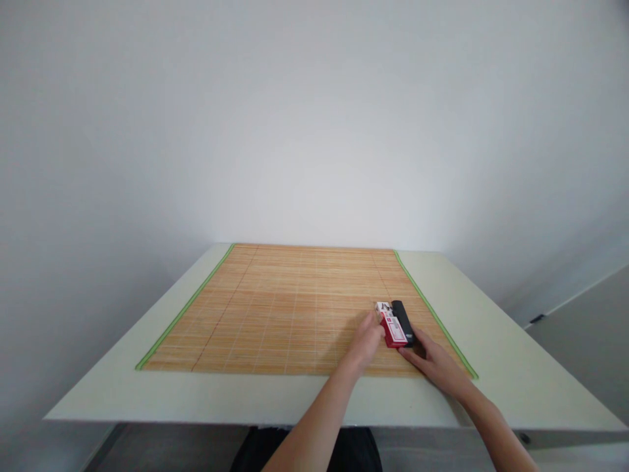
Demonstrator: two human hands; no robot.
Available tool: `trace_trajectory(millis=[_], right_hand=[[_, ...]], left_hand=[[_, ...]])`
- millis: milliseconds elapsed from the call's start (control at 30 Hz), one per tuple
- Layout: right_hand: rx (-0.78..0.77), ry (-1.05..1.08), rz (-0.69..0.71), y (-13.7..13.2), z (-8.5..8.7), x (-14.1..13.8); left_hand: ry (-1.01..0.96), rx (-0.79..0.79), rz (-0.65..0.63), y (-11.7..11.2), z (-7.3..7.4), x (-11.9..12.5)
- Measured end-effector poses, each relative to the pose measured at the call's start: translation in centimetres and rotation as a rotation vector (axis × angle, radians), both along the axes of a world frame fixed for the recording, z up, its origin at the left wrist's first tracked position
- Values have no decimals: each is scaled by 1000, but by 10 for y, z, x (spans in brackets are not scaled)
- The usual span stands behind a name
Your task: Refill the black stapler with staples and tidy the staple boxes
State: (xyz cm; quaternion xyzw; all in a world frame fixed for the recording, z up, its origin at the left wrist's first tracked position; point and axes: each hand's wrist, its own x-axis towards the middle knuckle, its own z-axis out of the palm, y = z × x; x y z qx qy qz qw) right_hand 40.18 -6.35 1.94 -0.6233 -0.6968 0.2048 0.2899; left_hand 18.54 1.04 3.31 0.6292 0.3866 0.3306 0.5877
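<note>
A small red-and-white box [394, 331] lies slanted on the bamboo mat [275, 308], right of its middle. Close along its right side is a long black case [402, 320] with rounded ends; its exact kind I cannot tell. My left hand [367, 339] is closed at the box's left side, its fingertips partly hidden. From the lower right, my right hand [437, 366] grips the near end of the black case. Its thumb reaches beneath the box's near edge, and its fingers run along the case's right side.
The mat has green borders and lies on a white table [221, 396]. A plain wall [314, 131] rises behind the table's far edge. At the far right, beyond the table, is a pale panel with a small black fitting [537, 319].
</note>
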Motion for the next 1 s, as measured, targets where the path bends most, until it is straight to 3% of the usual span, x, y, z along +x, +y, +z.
trace_trajectory(millis=[100, 267, 333, 433, 500, 567, 633, 733, 867, 1000], right_hand=[[-2, -23, -23, 1, -3, 0], [-38, -46, -51, -3, 0, 4], [-34, -48, -74, -10, 12, 3], [112, -32, -223, -20, 41, -19], [287, -13, -328, -19, 58, -55], [316, -20, -209, -9, 67, -101], [211, -68, 21, 10, 63, -148], [142, -129, 148, 42, 42, -195], [113, -248, 90, 64, 11, -211], [95, -361, 61, 63, 1, -211]], left_hand=[[128, 119, 180, 11, 2, -37], [295, 368, 297, 39, 8, -140], [374, 454, 310, 47, 4, -178], [722, 726, 283, 48, -10, -210], [856, 798, 246, 44, -19, -214], [910, 814, 218, 37, -23, -209], [924, 817, 217, 32, -23, -201], [923, 812, 224, 27, -19, -193], [921, 814, 228, 25, -16, -192], [921, 810, 237, 23, -17, -192]])
